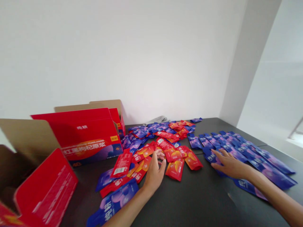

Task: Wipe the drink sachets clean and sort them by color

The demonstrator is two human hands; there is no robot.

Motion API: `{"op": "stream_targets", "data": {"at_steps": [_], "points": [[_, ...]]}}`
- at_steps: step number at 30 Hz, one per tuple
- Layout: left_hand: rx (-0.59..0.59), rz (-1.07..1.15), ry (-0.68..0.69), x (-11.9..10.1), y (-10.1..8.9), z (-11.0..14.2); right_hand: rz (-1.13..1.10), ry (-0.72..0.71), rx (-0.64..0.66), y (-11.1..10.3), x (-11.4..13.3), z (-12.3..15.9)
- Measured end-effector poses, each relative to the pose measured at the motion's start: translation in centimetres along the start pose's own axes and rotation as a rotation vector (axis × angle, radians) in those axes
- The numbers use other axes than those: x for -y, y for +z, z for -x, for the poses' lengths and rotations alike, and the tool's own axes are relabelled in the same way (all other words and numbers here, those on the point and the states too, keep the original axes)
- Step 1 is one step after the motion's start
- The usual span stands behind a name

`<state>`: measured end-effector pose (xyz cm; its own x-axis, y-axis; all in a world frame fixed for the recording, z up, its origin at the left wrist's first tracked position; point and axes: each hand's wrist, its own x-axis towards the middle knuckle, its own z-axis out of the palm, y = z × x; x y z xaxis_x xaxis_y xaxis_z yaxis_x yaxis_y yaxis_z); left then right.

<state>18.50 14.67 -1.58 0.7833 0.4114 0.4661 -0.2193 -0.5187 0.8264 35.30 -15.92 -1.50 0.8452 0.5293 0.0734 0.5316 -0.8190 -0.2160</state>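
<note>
My left hand (155, 171) is over the middle of the table with its fingers loosely bent and the thumb apart, and I see nothing in it. Red pouches with orange fruit on them, such as this red pouch (175, 169), lie around its fingers. Off to the right, my right hand (228, 164) rests with spread fingers on a blue pouch (209, 154), which it partly covers. Beside and beyond that hand, overlapping blue pouches (265, 164) are laid out in rows. Another blue pouch (118, 200) lies next to my left forearm.
Mixed blue and red pouches form a heap (151, 129) at the back of the dark table (189, 201). A red carton (87, 135) stands at the left, and a nearer open carton (47, 192) has its flaps up. A grey cloth (161, 119) lies by the wall.
</note>
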Motion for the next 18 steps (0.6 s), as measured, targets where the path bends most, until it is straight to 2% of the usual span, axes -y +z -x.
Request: {"op": "stream_targets", "data": {"at_steps": [3,5,9,12,15,18], "points": [[0.02,-0.044,0.032,0.0,0.1,0.1,0.097,0.021,0.136,0.8,0.9,0.8],[0.031,-0.073,0.064,0.1,0.1,0.2,0.128,0.048,0.1,0.8,1.4,0.9],[0.058,-0.14,0.128,0.0,0.1,0.4,0.151,-0.009,-0.157,1.5,1.6,1.4],[0.084,-0.171,0.157,-0.2,0.1,0.7,0.116,-0.1,-0.314,2.8,1.4,3.2],[0.11,-0.195,0.179,-0.5,0.0,0.9,0.104,-0.154,-0.465,3.5,0.6,5.6],[0.134,-0.22,0.195,-0.8,0.1,1.0,0.074,-0.221,-0.569,3.5,-1.0,6.6]]}}
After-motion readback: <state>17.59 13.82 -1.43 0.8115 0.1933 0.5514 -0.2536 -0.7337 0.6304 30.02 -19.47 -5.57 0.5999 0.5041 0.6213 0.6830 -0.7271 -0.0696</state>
